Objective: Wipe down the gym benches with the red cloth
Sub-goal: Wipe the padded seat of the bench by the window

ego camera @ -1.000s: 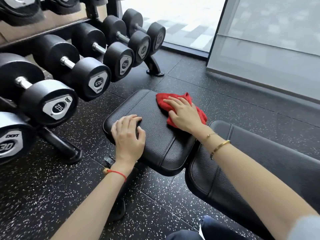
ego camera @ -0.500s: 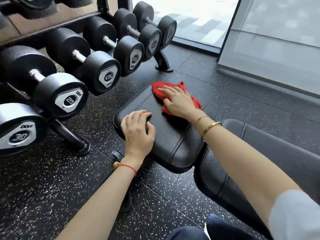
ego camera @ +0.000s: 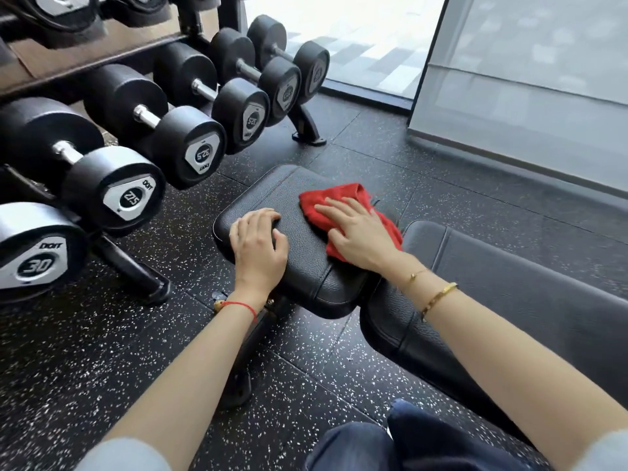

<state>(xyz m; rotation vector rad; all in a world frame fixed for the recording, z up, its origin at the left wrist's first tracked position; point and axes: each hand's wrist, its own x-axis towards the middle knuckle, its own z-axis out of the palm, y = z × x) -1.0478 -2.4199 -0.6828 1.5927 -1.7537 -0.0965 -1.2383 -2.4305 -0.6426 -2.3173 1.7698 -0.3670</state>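
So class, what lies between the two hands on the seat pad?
Head view: only bare black seat pad lies between left hand and right hand, which presses the red cloth.

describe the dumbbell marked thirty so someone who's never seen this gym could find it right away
Start at the dumbbell rack left of the black bench seat pad. Follow its lower row towards the viewer to the last dumbbell, at the picture's left edge. That 30 dumbbell shows a silver end plate reading 30; its neighbour reads 27.5.

black dumbbells (ego camera: 112, 195) line a rack (ego camera: 136, 271) on speckled rubber floor (ego camera: 85, 351), near a window (ego camera: 356, 35).
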